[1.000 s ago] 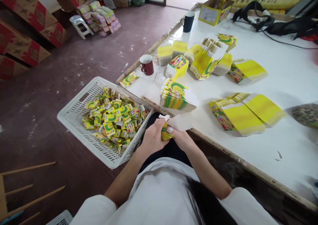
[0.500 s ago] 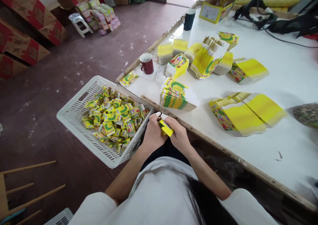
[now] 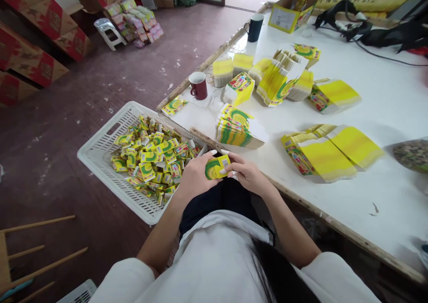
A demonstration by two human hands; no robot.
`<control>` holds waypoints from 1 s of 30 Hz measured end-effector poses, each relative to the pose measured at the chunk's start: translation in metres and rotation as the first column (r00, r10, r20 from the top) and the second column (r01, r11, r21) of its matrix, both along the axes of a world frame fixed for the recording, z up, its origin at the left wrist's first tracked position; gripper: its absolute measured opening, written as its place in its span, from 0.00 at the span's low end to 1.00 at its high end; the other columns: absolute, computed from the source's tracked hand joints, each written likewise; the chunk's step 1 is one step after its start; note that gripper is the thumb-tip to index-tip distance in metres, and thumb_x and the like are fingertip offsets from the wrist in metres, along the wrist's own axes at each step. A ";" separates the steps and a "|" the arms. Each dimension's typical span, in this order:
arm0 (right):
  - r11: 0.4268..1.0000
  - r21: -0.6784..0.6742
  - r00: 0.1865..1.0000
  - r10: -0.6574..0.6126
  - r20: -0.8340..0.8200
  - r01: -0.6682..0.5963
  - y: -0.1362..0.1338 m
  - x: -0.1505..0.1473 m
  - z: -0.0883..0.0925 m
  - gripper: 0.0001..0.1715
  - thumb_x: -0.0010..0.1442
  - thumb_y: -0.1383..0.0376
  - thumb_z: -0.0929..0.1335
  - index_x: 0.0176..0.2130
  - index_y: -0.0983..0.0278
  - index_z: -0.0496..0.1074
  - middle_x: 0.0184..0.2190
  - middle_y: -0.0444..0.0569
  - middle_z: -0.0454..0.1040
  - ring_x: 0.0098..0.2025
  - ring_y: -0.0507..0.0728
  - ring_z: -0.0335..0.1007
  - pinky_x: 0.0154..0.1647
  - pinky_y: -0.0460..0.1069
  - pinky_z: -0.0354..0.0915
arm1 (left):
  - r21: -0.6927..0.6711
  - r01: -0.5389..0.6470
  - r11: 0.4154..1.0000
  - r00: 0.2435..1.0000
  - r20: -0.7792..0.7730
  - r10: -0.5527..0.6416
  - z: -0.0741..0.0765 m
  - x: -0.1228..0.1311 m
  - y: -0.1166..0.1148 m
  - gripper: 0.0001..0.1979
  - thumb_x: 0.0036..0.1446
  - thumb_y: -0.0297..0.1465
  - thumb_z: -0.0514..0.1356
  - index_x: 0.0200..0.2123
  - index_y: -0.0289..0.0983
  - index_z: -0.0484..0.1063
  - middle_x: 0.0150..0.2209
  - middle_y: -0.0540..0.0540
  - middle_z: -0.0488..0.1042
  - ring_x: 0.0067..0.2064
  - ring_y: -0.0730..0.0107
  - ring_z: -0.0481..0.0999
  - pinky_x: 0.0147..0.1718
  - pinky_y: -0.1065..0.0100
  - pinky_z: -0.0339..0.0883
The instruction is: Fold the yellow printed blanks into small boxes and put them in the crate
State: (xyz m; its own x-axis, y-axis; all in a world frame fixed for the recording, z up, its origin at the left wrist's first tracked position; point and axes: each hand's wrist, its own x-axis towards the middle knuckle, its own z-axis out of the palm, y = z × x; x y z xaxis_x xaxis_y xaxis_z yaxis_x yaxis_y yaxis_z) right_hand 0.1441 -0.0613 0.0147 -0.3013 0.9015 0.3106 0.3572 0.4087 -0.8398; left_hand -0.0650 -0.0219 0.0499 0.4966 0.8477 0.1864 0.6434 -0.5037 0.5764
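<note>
A small yellow and green carton (image 3: pixel 216 167) sits folded up between both my hands, over my lap at the table's front edge. My left hand (image 3: pixel 195 177) grips its left side with fingers curled. From the right, my right hand (image 3: pixel 248 174) pinches it with fingertips. A white plastic basket (image 3: pixel 100 150) to my left is filled with several folded cartons (image 3: pixel 152 158). The nearest stack of flat carton blanks (image 3: pixel 236 129) lies on the white table (image 3: pixel 384 111) just beyond my hands.
More stacks of yellow blanks (image 3: pixel 329 153) spread over the table, with a red mug (image 3: pixel 198 85), a dark cup (image 3: pixel 255 27), an open yellow box (image 3: pixel 290 15) and black straps (image 3: pixel 361 26). Red cardboard boxes (image 3: pixel 33 35) line the floor at left. Wooden chair rungs (image 3: pixel 36 249) show bottom left.
The flat blank in my hands has become a closed box showing its green swirl face, and my hands have risen slightly toward the table edge.
</note>
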 end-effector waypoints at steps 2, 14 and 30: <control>1.000 -0.002 1.000 -0.003 0.021 0.003 -0.001 -0.001 0.000 0.16 0.66 0.66 0.67 0.53 0.60 0.74 0.65 0.62 0.65 0.67 0.64 0.65 0.62 0.60 0.68 | 0.006 0.012 1.000 1.000 -0.017 -0.012 0.001 0.001 0.000 0.38 0.47 0.39 0.73 0.60 0.38 0.66 0.49 0.40 0.81 0.52 0.51 0.81 0.52 0.55 0.74; 1.000 -0.010 0.995 0.003 -0.097 -0.004 0.002 -0.015 -0.001 0.22 0.67 0.63 0.66 0.60 0.60 0.64 0.64 0.62 0.63 0.68 0.65 0.61 0.65 0.62 0.64 | -0.029 -0.035 0.999 0.999 0.028 0.035 0.001 -0.003 0.001 0.37 0.47 0.36 0.72 0.60 0.40 0.64 0.49 0.43 0.81 0.50 0.54 0.82 0.51 0.56 0.74; 0.662 0.165 0.601 -0.739 0.304 0.731 0.088 0.055 0.017 0.28 0.62 0.56 0.70 0.56 0.67 0.69 0.52 0.66 0.70 0.55 0.72 0.67 0.57 0.68 0.63 | -0.024 -0.577 0.817 0.725 0.445 0.525 -0.030 -0.034 0.002 0.45 0.55 0.40 0.68 0.68 0.36 0.47 0.69 0.28 0.56 0.72 0.51 0.57 0.71 0.50 0.50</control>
State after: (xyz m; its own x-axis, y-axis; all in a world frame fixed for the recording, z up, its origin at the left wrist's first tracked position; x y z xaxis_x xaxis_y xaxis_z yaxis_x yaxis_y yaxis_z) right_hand 0.1989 0.0270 0.0315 0.3771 0.8579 0.3489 0.7849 -0.0961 -0.6121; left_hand -0.0991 -0.0202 0.0195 -0.1988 0.9085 0.3677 0.5406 -0.2113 0.8143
